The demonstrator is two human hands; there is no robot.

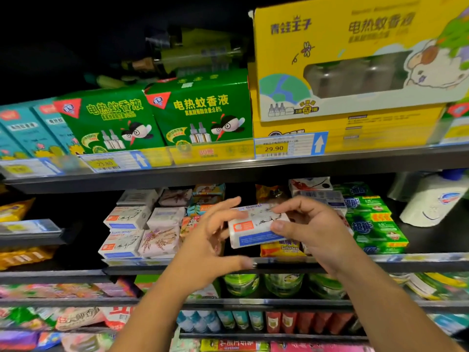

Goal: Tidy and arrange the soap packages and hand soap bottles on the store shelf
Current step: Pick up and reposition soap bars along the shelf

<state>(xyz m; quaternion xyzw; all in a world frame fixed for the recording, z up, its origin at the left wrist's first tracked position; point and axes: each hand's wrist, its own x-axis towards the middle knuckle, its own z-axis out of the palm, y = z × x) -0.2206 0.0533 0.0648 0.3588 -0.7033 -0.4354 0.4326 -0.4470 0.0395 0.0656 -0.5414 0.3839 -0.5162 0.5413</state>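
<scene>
You grasp a white soap package (256, 228) in your right hand (314, 229), with the thumb on its front face and the fingers curled over its top right edge. The package is in the air, in front of the middle of the soap shelf (418, 262) and just above the shelf's front edge. It is tilted, with its printed face towards you.

Your left hand (210, 240) is at the package's left end with the fingers spread and fairly straight. It is not clenched. Some fingertips seem to touch that end, but you cannot tell how firmly.

Towards the left end of the shelf, matching white soap packs (124, 232) are stacked in a column. Lavender-printed packs (160, 241) are stacked just beside them on the right. A yellow pack (281, 248) lies at the front edge, just under the held package. Green packs (373, 224) are stacked to the right of your right hand. Near the shelf's right end a white bottle (431, 201) leans over.

On the shelf above, two green boxes (203, 113) stand at the front edge beside a large yellow box (355, 59).
</scene>
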